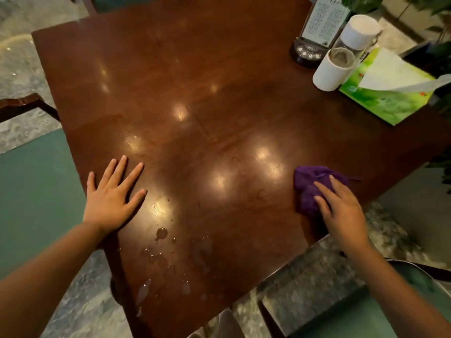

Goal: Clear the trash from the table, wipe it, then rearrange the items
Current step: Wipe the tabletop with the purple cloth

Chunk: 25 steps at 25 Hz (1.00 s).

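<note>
A dark polished wooden table (195,81) fills the view. My right hand (341,211) presses down on a bunched purple cloth (310,184) near the table's right edge, fingers spread over it. My left hand (112,193) lies flat on the table near the left edge, fingers apart, holding nothing. Water droplets and a small puddle (161,234) sit on the near part of the table between my arms. At the far right corner stand a white bottle with a clear middle (341,59), a green tissue box (390,93) and a menu stand on a black base (319,28).
Green-cushioned chairs flank the table at the left (31,191) and at the bottom right (353,318). A dark wooden chair arm (22,103) juts in at the left. Green plant leaves (439,57) hang by the far right corner. The floor is speckled stone.
</note>
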Each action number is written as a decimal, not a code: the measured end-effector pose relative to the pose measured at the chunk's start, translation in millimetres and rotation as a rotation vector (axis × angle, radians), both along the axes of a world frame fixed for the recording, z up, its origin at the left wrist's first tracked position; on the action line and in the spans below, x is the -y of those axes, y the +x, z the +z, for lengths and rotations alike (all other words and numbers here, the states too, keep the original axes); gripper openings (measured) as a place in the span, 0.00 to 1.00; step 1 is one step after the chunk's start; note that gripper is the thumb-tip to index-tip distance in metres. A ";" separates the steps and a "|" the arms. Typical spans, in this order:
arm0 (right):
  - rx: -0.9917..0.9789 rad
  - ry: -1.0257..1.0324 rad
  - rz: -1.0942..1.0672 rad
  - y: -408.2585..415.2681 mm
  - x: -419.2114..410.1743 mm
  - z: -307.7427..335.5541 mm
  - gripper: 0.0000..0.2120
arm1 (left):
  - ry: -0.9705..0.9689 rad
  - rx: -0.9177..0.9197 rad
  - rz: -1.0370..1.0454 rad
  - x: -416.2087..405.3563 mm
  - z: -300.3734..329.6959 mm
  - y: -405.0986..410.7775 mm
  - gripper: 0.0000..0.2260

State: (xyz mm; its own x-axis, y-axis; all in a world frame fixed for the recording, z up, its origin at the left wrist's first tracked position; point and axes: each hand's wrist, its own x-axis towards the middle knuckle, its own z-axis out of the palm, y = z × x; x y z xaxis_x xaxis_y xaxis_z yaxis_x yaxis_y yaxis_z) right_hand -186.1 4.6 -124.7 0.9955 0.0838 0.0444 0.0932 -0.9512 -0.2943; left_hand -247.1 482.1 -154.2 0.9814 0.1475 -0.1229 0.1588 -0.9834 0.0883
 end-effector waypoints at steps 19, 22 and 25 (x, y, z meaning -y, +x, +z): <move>-0.085 -0.204 -0.018 2.4 -106.0 -22.6 0.34 | 0.000 0.034 0.000 3.4 -2.5 1.0 0.27; -0.048 -0.151 0.237 -43.5 -144.5 -25.8 0.27 | -0.028 0.024 -0.007 4.6 0.5 2.3 0.28; -0.036 -0.163 0.333 -51.4 -114.5 -26.9 0.25 | -0.028 0.028 -0.008 5.6 2.6 0.0 0.28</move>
State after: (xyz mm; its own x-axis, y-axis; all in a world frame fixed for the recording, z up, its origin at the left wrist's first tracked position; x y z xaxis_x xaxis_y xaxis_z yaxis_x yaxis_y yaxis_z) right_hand -237.5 119.1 -151.6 0.9131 0.4065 -0.0309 0.3978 -0.9051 -0.1499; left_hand -247.1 476.6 -151.5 0.9857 0.1364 -0.0989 0.1479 -0.9817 0.1198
